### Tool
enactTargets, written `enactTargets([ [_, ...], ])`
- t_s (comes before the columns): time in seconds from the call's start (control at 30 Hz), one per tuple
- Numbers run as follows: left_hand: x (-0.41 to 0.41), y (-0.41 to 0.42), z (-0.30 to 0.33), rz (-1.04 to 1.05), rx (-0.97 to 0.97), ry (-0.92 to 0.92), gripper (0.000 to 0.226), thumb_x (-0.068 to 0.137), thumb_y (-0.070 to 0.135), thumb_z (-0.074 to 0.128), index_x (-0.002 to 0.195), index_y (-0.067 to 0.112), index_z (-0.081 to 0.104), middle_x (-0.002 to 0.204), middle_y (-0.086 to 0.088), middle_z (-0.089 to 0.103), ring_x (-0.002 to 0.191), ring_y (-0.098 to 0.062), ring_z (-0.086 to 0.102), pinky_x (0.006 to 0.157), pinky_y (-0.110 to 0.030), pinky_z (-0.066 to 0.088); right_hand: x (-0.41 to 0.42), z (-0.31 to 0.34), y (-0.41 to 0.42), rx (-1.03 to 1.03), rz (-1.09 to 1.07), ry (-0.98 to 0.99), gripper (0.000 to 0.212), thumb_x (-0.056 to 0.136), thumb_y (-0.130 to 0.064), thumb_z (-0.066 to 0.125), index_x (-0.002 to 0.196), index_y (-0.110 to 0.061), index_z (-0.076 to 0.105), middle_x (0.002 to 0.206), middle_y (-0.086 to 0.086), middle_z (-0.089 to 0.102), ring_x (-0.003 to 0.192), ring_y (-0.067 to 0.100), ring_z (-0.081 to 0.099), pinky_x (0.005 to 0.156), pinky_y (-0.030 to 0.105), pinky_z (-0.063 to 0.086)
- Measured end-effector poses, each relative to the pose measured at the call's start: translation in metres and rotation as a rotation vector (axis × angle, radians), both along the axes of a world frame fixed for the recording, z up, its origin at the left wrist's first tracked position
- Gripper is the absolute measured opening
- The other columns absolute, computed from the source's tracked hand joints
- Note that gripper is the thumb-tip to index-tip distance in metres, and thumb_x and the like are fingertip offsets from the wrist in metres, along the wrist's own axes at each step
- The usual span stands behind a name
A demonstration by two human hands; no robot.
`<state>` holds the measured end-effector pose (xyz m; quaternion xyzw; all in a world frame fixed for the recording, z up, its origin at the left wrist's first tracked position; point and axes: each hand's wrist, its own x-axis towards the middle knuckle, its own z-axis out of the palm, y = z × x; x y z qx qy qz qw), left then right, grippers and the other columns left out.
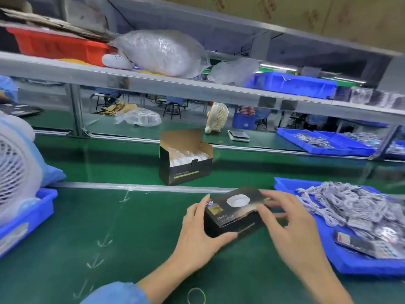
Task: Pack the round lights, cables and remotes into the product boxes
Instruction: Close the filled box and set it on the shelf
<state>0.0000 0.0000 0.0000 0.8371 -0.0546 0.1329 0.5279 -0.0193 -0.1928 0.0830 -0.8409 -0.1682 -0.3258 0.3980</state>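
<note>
A closed black product box [235,212], printed with a white round light, lies on the green bench in front of me. My left hand [199,234] grips its left end, thumb under the near edge. My right hand [291,224] touches the box's right end with its fingers spread. Farther back on the conveyor belt stands an open black box [185,163] with white round lights showing inside. A blue tray [359,264] at the right holds a heap of bagged grey cables [350,205] and a remote [368,246].
A white fan [13,170] in a blue bin [28,216] stands at the left. A small fan [217,117], a scale [238,136] and more blue trays [324,142] sit beyond the belt. A rubber band [196,296] lies near me.
</note>
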Motion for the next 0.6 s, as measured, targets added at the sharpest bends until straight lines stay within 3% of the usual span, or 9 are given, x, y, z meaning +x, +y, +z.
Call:
enactTargets([
  [0.07, 0.010, -0.004, -0.002, 0.015, 0.049, -0.106, 0.071, 0.070, 0.063, 0.072, 0.134, 0.053, 0.042, 0.127, 0.025, 0.031, 0.127, 0.000, 0.036, 0.111, -0.023, 0.032, 0.038, 0.001, -0.012, 0.045, -0.171, 0.218, 0.038, 0.090, -0.031, 0.065, 0.127, -0.027, 0.058, 0.131, -0.002, 0.050, 0.121, 0.012, 0.050, 0.104, 0.032, 0.041],
  [0.13, 0.021, 0.006, -0.006, -0.029, 0.070, -0.143, 0.054, 0.071, 0.064, 0.069, 0.122, 0.058, 0.050, 0.125, 0.029, 0.031, 0.125, 0.002, 0.038, 0.109, -0.018, 0.032, 0.072, -0.015, -0.020, 0.055, -0.232, 0.372, 0.047, 0.092, -0.035, 0.063, 0.136, -0.023, 0.052, 0.140, 0.002, 0.045, 0.129, 0.018, 0.043, 0.108, 0.037, 0.037],
  [0.23, 0.041, 0.036, -0.005, -0.169, 0.082, -0.103, 0.049, 0.076, 0.055, 0.072, 0.122, 0.054, 0.055, 0.127, 0.022, 0.039, 0.123, 0.002, 0.045, 0.105, -0.019, 0.037, 0.087, -0.055, -0.015, 0.125, -0.106, 0.325, 0.024, 0.090, -0.039, 0.062, 0.114, -0.043, 0.063, 0.125, -0.010, 0.062, 0.116, 0.009, 0.056, 0.096, 0.014, 0.041],
  [0.3, 0.051, 0.052, 0.002, -0.203, 0.026, -0.100, 0.047, 0.078, 0.049, 0.072, 0.121, 0.054, 0.055, 0.128, 0.021, 0.040, 0.121, 0.001, 0.048, 0.099, -0.017, 0.039, 0.092, -0.066, -0.008, 0.110, -0.047, 0.280, 0.021, 0.083, -0.043, 0.062, 0.102, -0.050, 0.066, 0.124, -0.019, 0.062, 0.116, 0.000, 0.055, 0.093, 0.005, 0.037],
  [0.4, 0.062, 0.058, -0.005, -0.126, -0.015, -0.121, 0.046, 0.075, 0.049, 0.069, 0.119, 0.053, 0.056, 0.134, 0.027, 0.034, 0.127, 0.002, 0.044, 0.097, -0.007, 0.036, 0.115, -0.074, 0.003, 0.026, 0.077, 0.267, 0.039, 0.073, -0.037, 0.072, 0.112, -0.039, 0.067, 0.139, -0.021, 0.051, 0.127, -0.009, 0.044, 0.101, 0.001, 0.027],
  [0.5, 0.069, 0.056, -0.013, 0.012, -0.048, -0.176, 0.049, 0.064, 0.059, 0.071, 0.112, 0.053, 0.061, 0.139, 0.030, 0.031, 0.125, 0.005, 0.047, 0.093, -0.002, 0.036, 0.127, -0.077, 0.013, -0.008, 0.093, 0.190, 0.043, 0.068, -0.036, 0.086, 0.108, -0.033, 0.071, 0.139, -0.012, 0.056, 0.116, -0.016, 0.050, 0.095, -0.001, 0.033],
  [0.57, 0.076, 0.057, -0.016, 0.034, -0.107, -0.145, 0.055, 0.053, 0.057, 0.078, 0.106, 0.045, 0.069, 0.138, 0.019, 0.044, 0.115, 0.001, 0.057, 0.088, -0.003, 0.040, 0.128, -0.085, 0.006, -0.080, 0.084, 0.186, 0.048, 0.065, -0.038, 0.083, 0.110, -0.042, 0.068, 0.136, -0.011, 0.058, 0.111, -0.018, 0.052, 0.094, 0.000, 0.035],
  [0.6, 0.081, 0.059, -0.018, 0.049, -0.164, -0.078, 0.068, 0.042, 0.052, 0.083, 0.107, 0.036, 0.071, 0.133, 0.008, 0.054, 0.107, -0.003, 0.064, 0.083, -0.006, 0.045, 0.128, -0.085, 0.002, -0.142, 0.106, 0.214, 0.053, 0.066, -0.040, 0.078, 0.115, -0.052, 0.063, 0.136, -0.019, 0.055, 0.116, -0.020, 0.048, 0.099, 0.002, 0.034],
])
